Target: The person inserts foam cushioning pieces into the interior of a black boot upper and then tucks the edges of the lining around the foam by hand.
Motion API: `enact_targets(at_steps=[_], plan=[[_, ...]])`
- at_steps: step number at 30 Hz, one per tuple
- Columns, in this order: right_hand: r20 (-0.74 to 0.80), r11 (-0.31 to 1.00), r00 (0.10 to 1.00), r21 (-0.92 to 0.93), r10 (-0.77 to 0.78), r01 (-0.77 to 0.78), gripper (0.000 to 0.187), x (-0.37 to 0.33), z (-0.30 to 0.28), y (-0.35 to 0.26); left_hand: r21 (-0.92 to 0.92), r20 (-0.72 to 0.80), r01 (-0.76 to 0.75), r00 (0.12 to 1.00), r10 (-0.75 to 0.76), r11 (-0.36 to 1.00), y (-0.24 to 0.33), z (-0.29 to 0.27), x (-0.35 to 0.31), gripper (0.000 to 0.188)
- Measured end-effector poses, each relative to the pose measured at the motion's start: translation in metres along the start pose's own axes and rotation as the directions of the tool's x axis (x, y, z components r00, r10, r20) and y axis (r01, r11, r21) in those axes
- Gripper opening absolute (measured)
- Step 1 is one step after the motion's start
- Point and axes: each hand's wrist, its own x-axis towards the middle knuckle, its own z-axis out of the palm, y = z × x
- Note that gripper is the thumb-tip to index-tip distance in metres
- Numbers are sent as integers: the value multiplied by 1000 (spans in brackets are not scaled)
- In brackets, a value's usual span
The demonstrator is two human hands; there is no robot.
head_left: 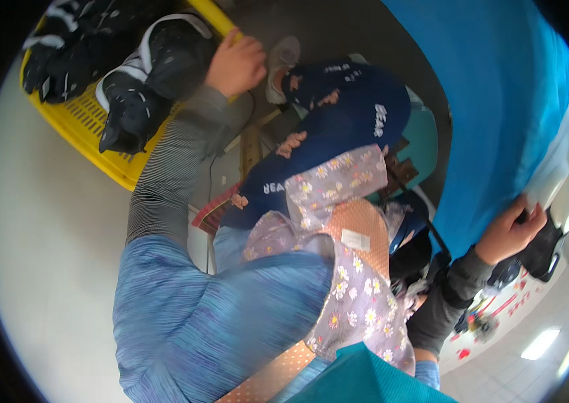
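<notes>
My left hand [236, 65] is closed over the rim of a yellow plastic basket [120, 173] at the upper left. In the basket lie several black fabric pieces [133, 107] with white edging; their exact kind is unclear. Out at the right, my right hand [509, 232] has its thumb and fingers bent together at the lower edge of a whitish, thin sheet-like material [553, 178]. Whether this is cloth or plastic I cannot tell. It lies beside a large bright blue surface [499, 101], and the fingertips are partly hidden against it.
A teal stool seat [425, 144] shows beside my dark blue trouser legs [348, 111]. A flowered apron [358, 289] covers my front. Below the left hand stands a wooden bar [251, 151]. Dark items [543, 252] are below the right hand, and a thin black rod [425, 215] crosses nearby.
</notes>
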Motion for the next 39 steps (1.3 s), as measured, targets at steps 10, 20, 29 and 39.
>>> enact_targets(at_steps=[10,20,29,39], plan=[[-6,999,1000,41,-2,2,23,-2,-4,-8,-34,158,-77,984,81,996,-19,-10,-54,14],[-13,998,999,58,-36,37,26,-2,-3,-1,28,361,-66,931,51,997,-34,-22,-152,20],[-55,1000,998,20,-14,15,29,-3,0,3,40,418,-27,909,8,999,-50,-26,-230,19],[-74,994,994,-78,-76,70,33,-3,4,10,101,316,227,916,-248,969,-23,-5,-236,26]])
